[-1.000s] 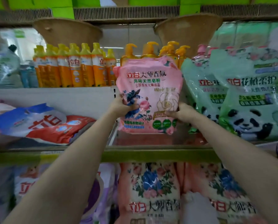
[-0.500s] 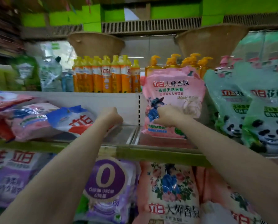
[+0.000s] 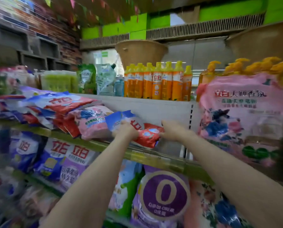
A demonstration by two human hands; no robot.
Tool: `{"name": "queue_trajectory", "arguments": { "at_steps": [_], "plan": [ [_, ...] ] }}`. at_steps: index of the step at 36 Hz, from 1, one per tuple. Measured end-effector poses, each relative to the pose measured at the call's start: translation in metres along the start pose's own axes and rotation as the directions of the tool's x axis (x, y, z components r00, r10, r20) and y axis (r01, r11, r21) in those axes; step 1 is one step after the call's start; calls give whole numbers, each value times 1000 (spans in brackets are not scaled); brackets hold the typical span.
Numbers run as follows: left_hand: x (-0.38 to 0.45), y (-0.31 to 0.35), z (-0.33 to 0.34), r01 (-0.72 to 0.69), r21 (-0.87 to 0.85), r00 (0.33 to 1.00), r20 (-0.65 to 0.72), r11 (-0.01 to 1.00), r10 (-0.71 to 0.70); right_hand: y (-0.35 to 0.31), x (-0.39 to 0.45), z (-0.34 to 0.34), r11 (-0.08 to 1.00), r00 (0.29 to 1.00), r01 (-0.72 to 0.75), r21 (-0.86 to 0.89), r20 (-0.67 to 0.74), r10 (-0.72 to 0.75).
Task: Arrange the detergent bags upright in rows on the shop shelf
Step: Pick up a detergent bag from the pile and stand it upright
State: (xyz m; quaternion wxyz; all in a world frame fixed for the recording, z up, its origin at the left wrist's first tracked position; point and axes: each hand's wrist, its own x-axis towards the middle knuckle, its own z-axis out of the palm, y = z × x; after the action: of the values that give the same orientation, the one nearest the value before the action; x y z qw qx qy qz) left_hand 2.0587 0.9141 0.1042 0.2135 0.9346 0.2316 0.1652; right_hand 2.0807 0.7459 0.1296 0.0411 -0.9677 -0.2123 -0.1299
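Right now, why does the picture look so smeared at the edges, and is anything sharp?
Head view: motion blur smears the left shelf bags and the pink floral bag at right; the wide lens bows the shelf edge. Sharpest are the orange bottles and both hands, left and right, on the red-and-blue bag. Lighting is even, with no harsh glare.

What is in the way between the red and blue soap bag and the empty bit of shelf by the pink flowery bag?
Nothing visible. Both hands, left hand and right hand, already hold the red and blue bag, beside bare shelf.
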Motion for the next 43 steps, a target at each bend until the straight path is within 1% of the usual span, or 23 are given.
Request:
{"name": "queue_trajectory", "arguments": {
  "at_steps": [4, 6, 8, 11, 13, 15, 18, 19, 20, 21, 23, 25, 26, 28, 30, 31, 32, 33, 35, 37, 39, 41, 43],
  "plan": [
    [12, 10, 12, -17, -103, 997, 78, 995, 25, 1, 13, 8, 999, 1000, -8, 39, 10, 8],
    [15, 17, 17, 6, -177, 998, 68, 984, 6, 4, 13, 8, 996, 1000, -28, 80, 14, 27],
    [14, 23, 20, -12, -306, 1000, 7, 952, 14, 10, 18, 9, 992, 999, -54, 114, -2, 54],
    [11, 28, 15, -157, -401, 983, -153, 903, 103, 18, 21, 7, 968, 990, -131, 212, -28, 140],
    [9, 33, 5, -312, -417, 940, -265, 854, 214, 23, 22, 5, 944, 975, -191, 270, -61, 215],
    [9, 37, -6, -408, -449, 904, -319, 795, 284, 32, 23, 4, 897, 956, -247, 367, -60, 287],
    [15, 40, -22, -463, -552, 882, -360, 693, 303, 51, 31, 10, 744, 932, -305, 595, 25, 362],
    [19, 41, -25, -453, -601, 889, -356, 658, 287, 58, 32, 16, 668, 919, -327, 669, 63, 388],
    [24, 41, -27, -433, -659, 901, -346, 616, 262, 62, 31, 21, 566, 925, -306, 765, 98, 367],
    [29, 41, -28, -400, -719, 916, -323, 568, 236, 64, 27, 23, 439, 941, -270, 857, 139, 307],
    [35, 40, -26, -332, -826, 942, -265, 455, 207, 63, 19, 26, 182, 966, -232, 956, 203, 162],
    [41, 41, -18, -291, -884, 951, -225, 367, 212, 65, 17, 27, 61, 987, -158, 986, 155, 48],
    [44, 41, -14, -281, -895, 952, -215, 347, 216, 63, 17, 24, 74, 992, -123, 990, 120, 45],
    [53, 41, -8, -232, -936, 961, -177, 266, 215, 62, 23, 17, 98, 990, -44, 994, 31, 136],
    [63, 42, -3, -158, -969, 969, -117, 187, 216, 64, 34, 12, 126, 967, 8, 992, -40, 253],
    [69, 42, -1, -126, -972, 972, -81, 197, 221, 64, 38, 9, 127, 950, 26, 992, -64, 304],
    [73, 42, 1, -87, -966, 971, -28, 244, 236, 66, 43, 8, 118, 938, 52, 992, -89, 336],
    [77, 43, 4, -47, -945, 964, 42, 324, 262, 68, 49, 7, 100, 928, 78, 992, -109, 356],
    [85, 44, 10, 5, -853, 937, 187, 522, 296, 72, 59, 7, 75, 927, 93, 993, -114, 357],
    [97, 46, 20, -3, -786, 943, 202, 619, 262, 78, 66, 11, 104, 929, 91, 990, -122, 348],
    [111, 49, 28, -50, -771, 965, 127, 634, 230, 81, 72, 13, 156, 917, 79, 985, -133, 375],
    [125, 53, 36, -100, -753, 980, 38, 650, 195, 85, 76, 16, 260, 892, 55, 964, -164, 421],
    [133, 57, 43, -133, -725, 986, -24, 676, 167, 88, 78, 17, 505, 866, -62, 861, -205, 455]
  ]
}}
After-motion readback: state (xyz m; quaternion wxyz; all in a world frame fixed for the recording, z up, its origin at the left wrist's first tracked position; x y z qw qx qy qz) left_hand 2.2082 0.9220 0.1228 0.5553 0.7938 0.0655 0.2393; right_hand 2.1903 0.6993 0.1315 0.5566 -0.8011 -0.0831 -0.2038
